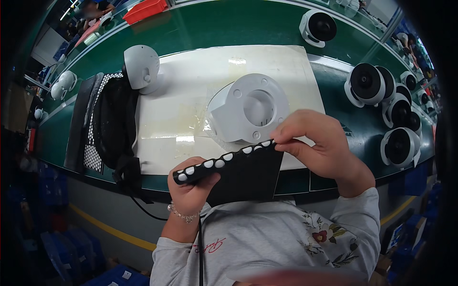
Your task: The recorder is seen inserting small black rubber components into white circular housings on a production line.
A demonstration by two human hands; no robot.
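Observation:
My left hand [187, 190] is closed round the left end of a black sheet [245, 177] carrying white round pads. The sheet is folded over, so a row of pads shows along its upper edge and the rest hangs down in front of me. Thumb and fingers of my right hand [324, 145] pinch the sheet's right end, by the last pads. Whether a loose pad is between those fingertips is hidden. Just beyond the sheet, a white device housing [229, 107] lies with its ring-shaped base facing up, with small round recesses around a central opening.
A white mat [181, 109] with clear tape covers the bench middle. At its left are another white device [141, 69], a black pouch [114, 121] and a sheet of white dots [94, 155]. White devices with black round fronts [366, 83] crowd the right. A red tray [144, 11] sits behind.

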